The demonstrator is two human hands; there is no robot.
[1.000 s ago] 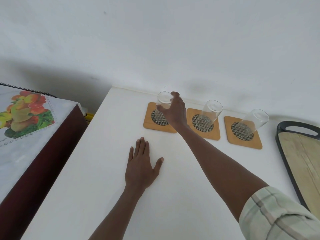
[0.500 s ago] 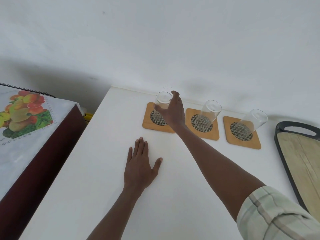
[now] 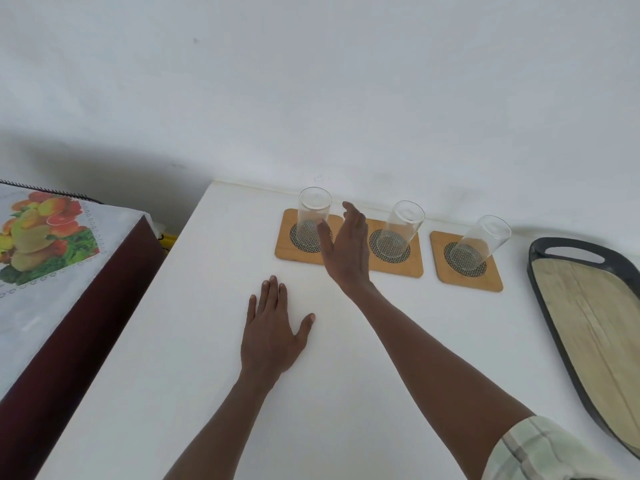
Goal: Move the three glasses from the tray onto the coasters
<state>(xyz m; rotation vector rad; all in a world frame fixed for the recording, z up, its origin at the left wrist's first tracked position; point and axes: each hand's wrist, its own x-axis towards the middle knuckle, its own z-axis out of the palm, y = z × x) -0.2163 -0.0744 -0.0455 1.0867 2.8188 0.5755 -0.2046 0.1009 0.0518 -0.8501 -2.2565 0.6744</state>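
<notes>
Resting flat on the white table, left hand, fingers spread, holding nothing. Could still knock over the left glass on the left coaster: right hand open, empty, just beside it, thumb very close. Standing empty on the middle coaster, middle glass. Same for the right glass on the right coaster. Far right, tray with nothing in it.
</notes>
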